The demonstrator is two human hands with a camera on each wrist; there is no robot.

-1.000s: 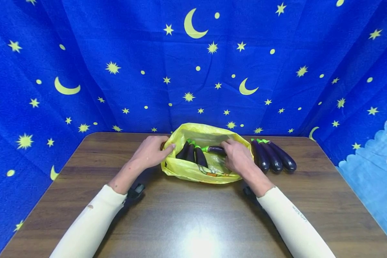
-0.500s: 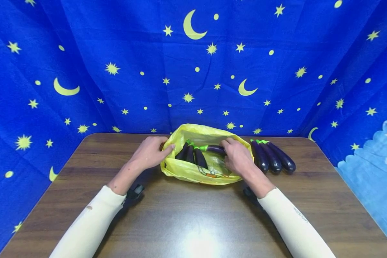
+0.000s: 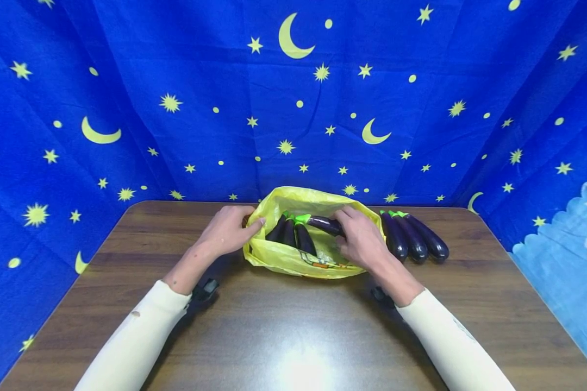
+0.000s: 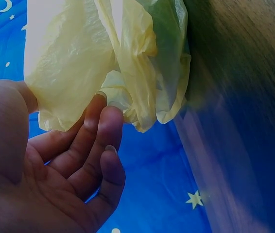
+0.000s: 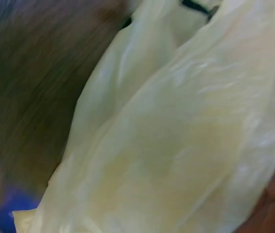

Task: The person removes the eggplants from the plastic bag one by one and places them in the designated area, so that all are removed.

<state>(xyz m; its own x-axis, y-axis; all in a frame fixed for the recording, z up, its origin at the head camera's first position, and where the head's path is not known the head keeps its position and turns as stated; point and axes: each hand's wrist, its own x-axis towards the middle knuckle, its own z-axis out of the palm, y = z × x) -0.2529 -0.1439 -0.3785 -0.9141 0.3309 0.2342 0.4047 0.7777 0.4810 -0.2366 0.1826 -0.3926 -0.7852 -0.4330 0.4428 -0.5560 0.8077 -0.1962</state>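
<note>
A yellow plastic bag lies with its mouth open on the table. My left hand pinches the bag's left rim between thumb and fingers; in the left wrist view the other fingers curve beside the yellow film. Inside the bag, my right hand grips a dark purple eggplant by its thick end, its green cap pointing left. Three more eggplants lie side by side in the bag's left part. The bag's side hides most of the right hand in the right wrist view.
Three eggplants lie in a row on the wooden table, just right of the bag. A blue curtain with moons and stars hangs behind the table's back edge. Light blue cloth hangs at the right.
The eggplant in my right hand has shifted slightly left, its green cap now by the top of the nearest eggplant in the bag. My left hand stays at the bag's rim.
</note>
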